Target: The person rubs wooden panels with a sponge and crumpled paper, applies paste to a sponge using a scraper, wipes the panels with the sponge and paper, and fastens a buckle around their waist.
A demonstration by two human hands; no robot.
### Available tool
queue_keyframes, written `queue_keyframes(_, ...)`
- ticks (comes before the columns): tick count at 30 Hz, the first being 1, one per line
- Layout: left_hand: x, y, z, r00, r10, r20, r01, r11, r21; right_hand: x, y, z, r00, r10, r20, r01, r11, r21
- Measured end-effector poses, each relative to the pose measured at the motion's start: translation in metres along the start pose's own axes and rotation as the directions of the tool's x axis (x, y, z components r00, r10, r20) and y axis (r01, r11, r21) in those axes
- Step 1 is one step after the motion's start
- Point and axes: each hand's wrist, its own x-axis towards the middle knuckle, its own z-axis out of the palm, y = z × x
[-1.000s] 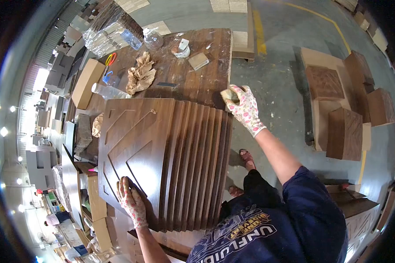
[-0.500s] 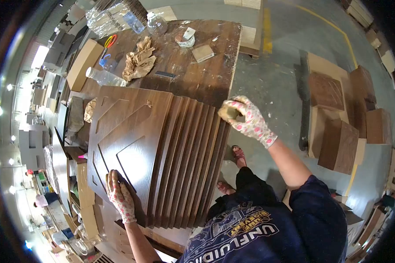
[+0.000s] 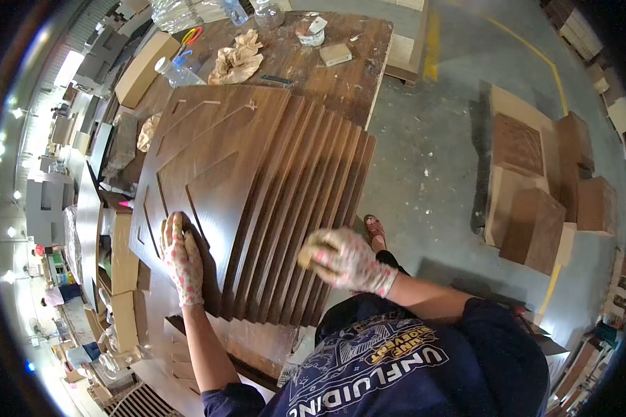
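Note:
A stack of dark brown wood-look panels [image 3: 285, 208] lies fanned out, its edges stepped toward the right. Thin angular grooves run across the top panel. My left hand [image 3: 181, 257], in a white glove with pink dots, rests flat on that panel beside a groove, fingers stretched out. At the stepped edges on the right is my right hand [image 3: 348, 263], in a matching glove. Its fingers are closed round a small yellowish pad [image 3: 307, 257], mostly hidden by the glove and slightly blurred.
Behind the stack, the worktable [image 3: 355, 90] carries crumpled brown paper [image 3: 236, 61], a clear bottle [image 3: 177, 73], orange-handled scissors [image 3: 192, 35], a white tub [image 3: 311, 35] and a small block [image 3: 336, 55]. Brown cartons [image 3: 533, 229] stand on the floor at right.
My right hand has come from beyond the stack's far right edge down and left to its near stepped edges. My left hand stays on the top panel. The view has shifted.

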Motion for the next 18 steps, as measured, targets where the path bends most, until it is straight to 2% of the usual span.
queue_keyframes(1,0.000,-0.001,0.000,1.000,0.006,0.000,-0.006,1.000,-0.003,0.001,0.009,0.003,0.992,0.086,-0.096,-0.097,0.988,-0.119)
queue_keyframes(2,0.000,0.000,0.000,1.000,0.011,-0.002,-0.011,1.000,-0.007,-0.001,0.021,-0.003,0.961,0.081,-0.266,-0.143,0.965,-0.220)
queue_keyframes(3,0.000,0.001,-0.002,1.000,0.015,-0.004,-0.015,1.000,-0.009,0.001,0.044,-0.018,0.970,-0.037,-0.241,-0.082,0.881,-0.467)
queue_keyframes(4,-0.002,0.003,-0.004,1.000,0.003,-0.005,-0.003,1.000,-0.004,0.007,0.056,-0.034,0.941,0.056,-0.333,-0.198,0.889,-0.412)
queue_keyframes(5,-0.003,0.001,-0.003,1.000,-0.008,0.001,0.008,1.000,0.015,0.010,0.082,-0.047,0.889,0.236,-0.391,-0.364,0.885,-0.292)
queue_keyframes(6,-0.003,-0.001,-0.001,1.000,-0.018,0.005,0.017,0.999,0.034,0.019,0.085,-0.055,0.654,0.540,-0.530,-0.613,0.789,0.047)
queue_keyframes(7,-0.002,-0.002,-0.001,1.000,-0.023,0.006,0.023,0.998,0.052,0.020,0.083,-0.061,0.696,0.326,-0.639,-0.561,0.803,-0.202)
queue_keyframes(8,-0.002,-0.002,-0.002,0.999,-0.032,0.019,0.030,0.997,0.074,0.013,0.073,-0.059,0.835,0.180,-0.519,-0.414,0.827,-0.379)
queue_keyframes(9,-0.002,0.000,-0.003,0.999,-0.034,0.018,0.033,0.997,0.076,0.015,0.039,-0.054,0.932,0.038,-0.360,-0.238,0.814,-0.529)
queue_keyframes(10,-0.002,0.000,-0.003,0.999,-0.036,0.021,0.035,0.996,0.079,0.005,0.034,-0.023,0.908,0.046,-0.417,-0.204,0.917,-0.342)
queue_keyframes(11,-0.002,0.000,-0.004,0.999,-0.038,0.023,0.036,0.996,0.083,0.008,0.002,-0.014,0.909,-0.152,-0.387,-0.014,0.919,-0.394)
queue_keyframes(13,-0.002,-0.001,-0.002,1.000,-0.009,0.006,0.009,0.997,0.081,-0.003,0.009,0.012,0.939,-0.015,-0.344,-0.043,0.986,-0.159)
queue_keyframes(15,-0.002,-0.002,-0.002,1.000,-0.001,0.012,0.000,0.997,0.073,0.013,0.046,-0.004,0.915,-0.242,-0.324,0.024,0.833,-0.553)
queue_keyframes(16,-0.002,-0.001,-0.002,1.000,0.009,-0.003,-0.008,0.997,0.071,0.020,0.057,-0.021,0.888,0.204,-0.413,-0.345,0.889,-0.300)
queue_keyframes(17,-0.001,-0.001,-0.003,1.000,0.006,0.011,-0.007,0.997,0.073,0.032,0.074,-0.041,0.838,0.287,-0.464,-0.441,0.857,-0.267)
queue_keyframes(18,-0.001,0.000,-0.005,1.000,0.003,0.026,-0.005,0.997,0.075,0.043,0.087,-0.053,0.754,0.315,-0.577,-0.482,0.861,-0.160)
